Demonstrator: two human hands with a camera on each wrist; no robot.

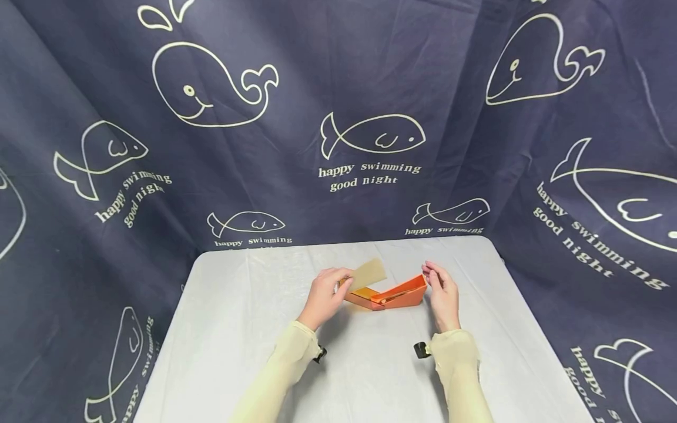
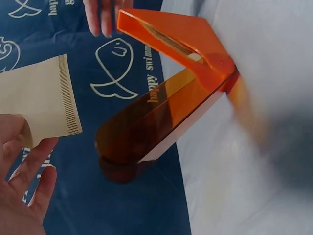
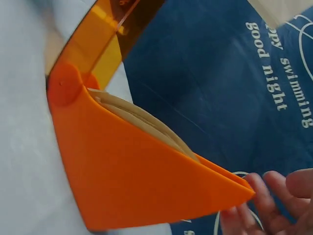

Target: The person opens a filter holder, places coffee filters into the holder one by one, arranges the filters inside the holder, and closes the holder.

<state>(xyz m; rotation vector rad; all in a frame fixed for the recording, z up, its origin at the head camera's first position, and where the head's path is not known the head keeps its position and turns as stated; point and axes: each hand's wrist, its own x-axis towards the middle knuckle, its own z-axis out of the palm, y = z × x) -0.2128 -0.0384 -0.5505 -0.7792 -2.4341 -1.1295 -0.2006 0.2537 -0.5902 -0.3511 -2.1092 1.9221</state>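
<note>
My left hand [image 1: 327,292] pinches a beige paper coffee filter [image 1: 369,274] between thumb and fingers, raised above the table. Its crimped edge is plain in the left wrist view. Below it stands an orange filter holder [image 3: 127,166], its translucent amber lid [image 2: 146,117] swung open toward the left. More paper filters [image 3: 144,120] sit inside the holder, partly hidden by its walls. My right hand [image 1: 444,295] is at the holder's pointed right end, fingers loosely bent and holding nothing. Whether those fingertips touch the tip, I cannot tell.
A white-covered table [image 1: 238,352] bears the holder near its far side. Dark blue curtains [image 1: 370,70] with whale and fish drawings rise behind and at both sides. Black straps [image 1: 421,350] with cameras sit at both sleeve cuffs.
</note>
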